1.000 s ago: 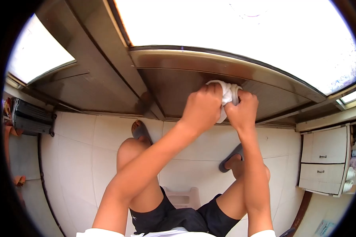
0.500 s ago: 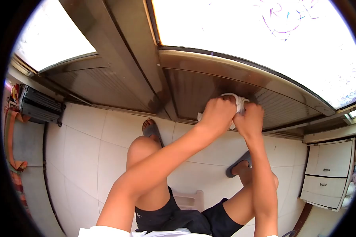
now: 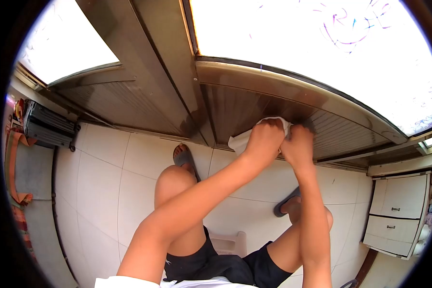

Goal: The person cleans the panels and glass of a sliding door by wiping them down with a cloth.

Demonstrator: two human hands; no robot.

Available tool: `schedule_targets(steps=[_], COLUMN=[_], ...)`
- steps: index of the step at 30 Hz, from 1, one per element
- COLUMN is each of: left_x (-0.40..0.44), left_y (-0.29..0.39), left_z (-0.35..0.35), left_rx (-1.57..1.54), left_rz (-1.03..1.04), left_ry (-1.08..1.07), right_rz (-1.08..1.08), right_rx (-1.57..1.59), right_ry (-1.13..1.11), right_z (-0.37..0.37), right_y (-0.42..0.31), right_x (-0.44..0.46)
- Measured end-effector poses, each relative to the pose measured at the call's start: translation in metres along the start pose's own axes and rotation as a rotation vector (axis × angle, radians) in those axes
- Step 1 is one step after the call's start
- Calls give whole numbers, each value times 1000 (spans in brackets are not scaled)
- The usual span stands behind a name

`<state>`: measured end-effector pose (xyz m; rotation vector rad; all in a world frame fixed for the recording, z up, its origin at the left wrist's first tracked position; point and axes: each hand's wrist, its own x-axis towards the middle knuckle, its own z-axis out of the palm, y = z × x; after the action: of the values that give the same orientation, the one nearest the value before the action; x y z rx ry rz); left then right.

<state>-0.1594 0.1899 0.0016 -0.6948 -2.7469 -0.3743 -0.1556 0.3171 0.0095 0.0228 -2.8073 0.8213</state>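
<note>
A white cloth (image 3: 240, 141) is bunched against the ribbed lower panel of a brown metal door (image 3: 225, 103). My left hand (image 3: 265, 139) is closed on it, with one flap hanging out to the left and a fold showing above the knuckles. Close beside it, my right hand (image 3: 297, 145) is closed too, gripping the cloth's right edge; its fingertips are hidden. Both hands are at the panel, low under the bright glass pane (image 3: 293, 38).
I sit on a low plastic stool (image 3: 240, 242) over pale floor tiles (image 3: 101, 187), my sandalled feet apart near the door. A white drawer cabinet (image 3: 398, 211) stands at the right. To the left is a dark ribbed case (image 3: 50, 126).
Both hands have shifted slightly left and down along the panel. More of the cloth now spreads out left of my left hand, and less shows between the hands.
</note>
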Motion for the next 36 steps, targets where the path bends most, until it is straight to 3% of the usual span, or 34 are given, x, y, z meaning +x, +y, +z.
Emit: schedule_targets(steps=[4,7,10,16,22,25,28,36], left_x=[-4,0,-2,-1,-14,-17,-20,-14], left_y=[-9,-12,-14,-15,-18,-23,-25,-31], left_z=[6,-35,-61,-53,-42,-21,-12,-84], left_rx=[-36,-204,-311,-262,-232,-164,-157,-317], left_rz=[51,-62,-19,-15,-47,-85,-67,-34], left_ry=[-134,-138,199,251,155,-5,-2,275], right_rz=[-28,-54,-101,-184,-102,-111,-144,-325], right_rx=[-31,111,261,261,188,73,-20,179], right_ry=[-52,13,162,150,8,-71,-92,141], right_z=[5,-9,-26,-19,-9,5,13,-36], right_y=[0,-11,-27,-21,-25,-17,-11,-45], right_x=[-7,-10,-7,-3,-16,-16,-16,-3])
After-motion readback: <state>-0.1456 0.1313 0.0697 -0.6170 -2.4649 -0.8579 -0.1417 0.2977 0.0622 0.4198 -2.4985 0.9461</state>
